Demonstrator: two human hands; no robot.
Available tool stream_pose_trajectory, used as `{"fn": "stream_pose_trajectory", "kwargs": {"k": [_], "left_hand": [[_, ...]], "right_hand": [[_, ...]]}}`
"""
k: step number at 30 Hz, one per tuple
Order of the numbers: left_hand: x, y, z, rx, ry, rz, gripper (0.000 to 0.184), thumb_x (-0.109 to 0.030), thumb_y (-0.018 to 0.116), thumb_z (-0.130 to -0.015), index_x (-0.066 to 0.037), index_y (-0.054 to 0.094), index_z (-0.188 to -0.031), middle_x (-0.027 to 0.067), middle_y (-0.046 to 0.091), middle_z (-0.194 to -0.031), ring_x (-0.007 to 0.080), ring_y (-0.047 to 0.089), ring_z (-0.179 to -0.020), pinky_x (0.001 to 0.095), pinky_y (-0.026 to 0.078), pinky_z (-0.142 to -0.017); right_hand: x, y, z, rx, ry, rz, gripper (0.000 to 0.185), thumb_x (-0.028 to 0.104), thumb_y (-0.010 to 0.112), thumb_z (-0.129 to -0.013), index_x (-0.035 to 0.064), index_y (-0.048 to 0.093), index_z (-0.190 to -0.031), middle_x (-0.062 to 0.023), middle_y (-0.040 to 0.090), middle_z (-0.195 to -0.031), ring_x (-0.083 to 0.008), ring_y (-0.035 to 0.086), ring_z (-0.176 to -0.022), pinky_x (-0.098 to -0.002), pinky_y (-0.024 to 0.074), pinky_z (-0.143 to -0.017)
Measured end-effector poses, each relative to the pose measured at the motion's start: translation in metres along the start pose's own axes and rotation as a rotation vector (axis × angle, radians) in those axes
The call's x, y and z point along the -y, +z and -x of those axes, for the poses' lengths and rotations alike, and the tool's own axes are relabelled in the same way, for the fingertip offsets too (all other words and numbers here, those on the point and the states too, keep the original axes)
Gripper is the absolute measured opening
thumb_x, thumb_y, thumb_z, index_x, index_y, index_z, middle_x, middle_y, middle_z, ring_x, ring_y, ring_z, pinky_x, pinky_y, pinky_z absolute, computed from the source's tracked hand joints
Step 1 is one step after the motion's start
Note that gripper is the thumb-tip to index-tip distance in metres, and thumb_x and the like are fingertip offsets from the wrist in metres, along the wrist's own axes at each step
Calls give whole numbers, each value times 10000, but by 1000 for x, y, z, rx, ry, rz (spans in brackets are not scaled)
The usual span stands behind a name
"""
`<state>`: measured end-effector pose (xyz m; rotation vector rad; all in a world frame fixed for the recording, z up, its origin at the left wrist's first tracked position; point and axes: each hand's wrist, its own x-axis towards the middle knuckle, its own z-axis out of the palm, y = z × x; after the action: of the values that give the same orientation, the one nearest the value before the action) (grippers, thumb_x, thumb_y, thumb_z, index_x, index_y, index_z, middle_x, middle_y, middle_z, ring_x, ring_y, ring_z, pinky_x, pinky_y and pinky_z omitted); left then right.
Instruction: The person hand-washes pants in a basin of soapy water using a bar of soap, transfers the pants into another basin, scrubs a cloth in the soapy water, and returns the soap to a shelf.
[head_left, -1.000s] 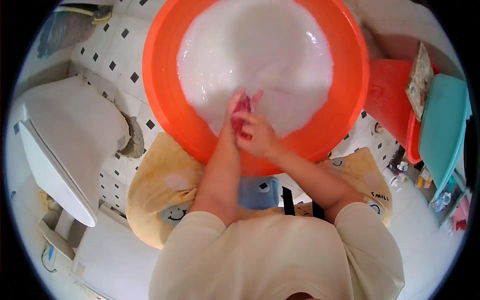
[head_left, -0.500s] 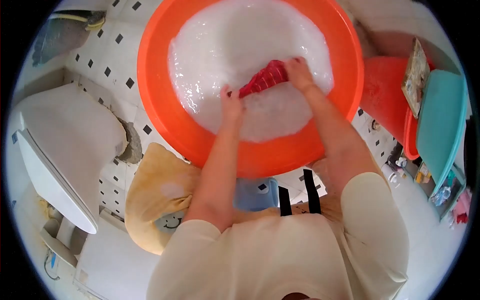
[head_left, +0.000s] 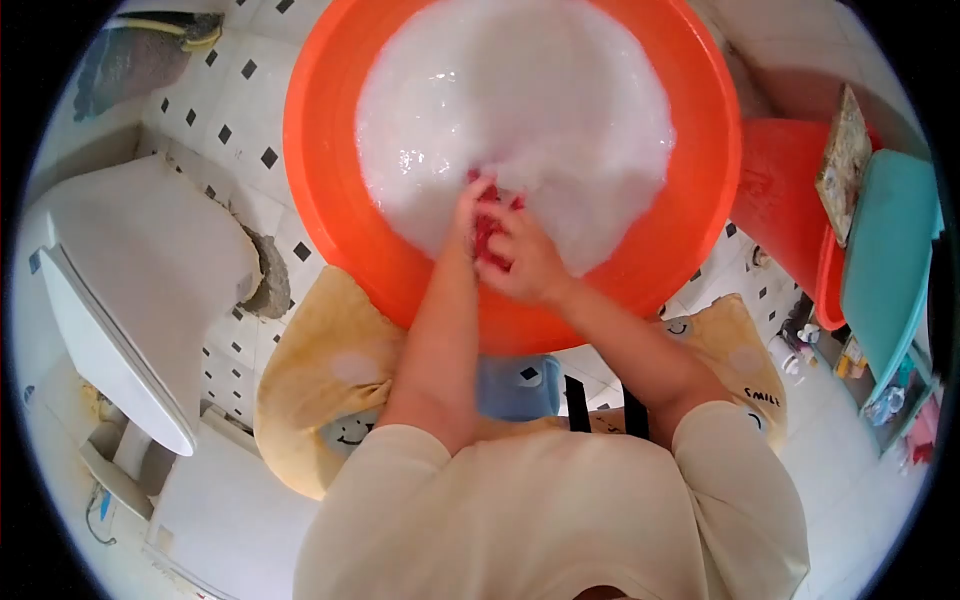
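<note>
A large orange basin [head_left: 707,185] holds cloudy, whitish water [head_left: 430,110] with bubbles at its surface. Bunched up over the near part of the water is a wet red cloth [head_left: 487,232]. My left hand [head_left: 468,212] grips the cloth from the left side. From the right, my right hand [head_left: 524,255] has its fingers wrapped round the same cloth, close against my left hand. The fingers partly cover the cloth, and its lower folds are hard to make out.
A white toilet [head_left: 150,260] stands at the left. Red [head_left: 780,200] and teal [head_left: 885,250] basins lean at the right, with a worn board [head_left: 843,165] between them. A blue container [head_left: 517,386] sits below the orange basin, between my knees.
Half a second ago the red cloth was stretched between my hands, the right one far out. My right hand has come back to my left, and the cloth is bunched between them.
</note>
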<state>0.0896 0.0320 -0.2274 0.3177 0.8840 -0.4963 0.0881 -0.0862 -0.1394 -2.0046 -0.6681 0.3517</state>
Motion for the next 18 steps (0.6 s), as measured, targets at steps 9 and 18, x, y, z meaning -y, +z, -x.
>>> {"fn": "stream_pose_trajectory", "kwargs": {"k": [9,18], "left_hand": [[19,10,-11,12,141,-37,349,13,361,-822,42,499,-1142,142,530,-1129,258,546,-999,392,483,-855],[24,-9,-7,-662,1184,-1603,253,11,520,-753,-57,601,-983,196,465,-1195,360,470,-1058,404,401,-897]], "right_hand": [[-63,13,-47,-233,393,447,214,250,570,-747,64,598,-645,-96,566,-807,-303,550,-773,-411,462,-625],[-140,-130,-2,-15,-47,800,319,135,606,-705,79,584,-1018,-156,507,-1139,-323,461,-1076,-415,410,-837]]}}
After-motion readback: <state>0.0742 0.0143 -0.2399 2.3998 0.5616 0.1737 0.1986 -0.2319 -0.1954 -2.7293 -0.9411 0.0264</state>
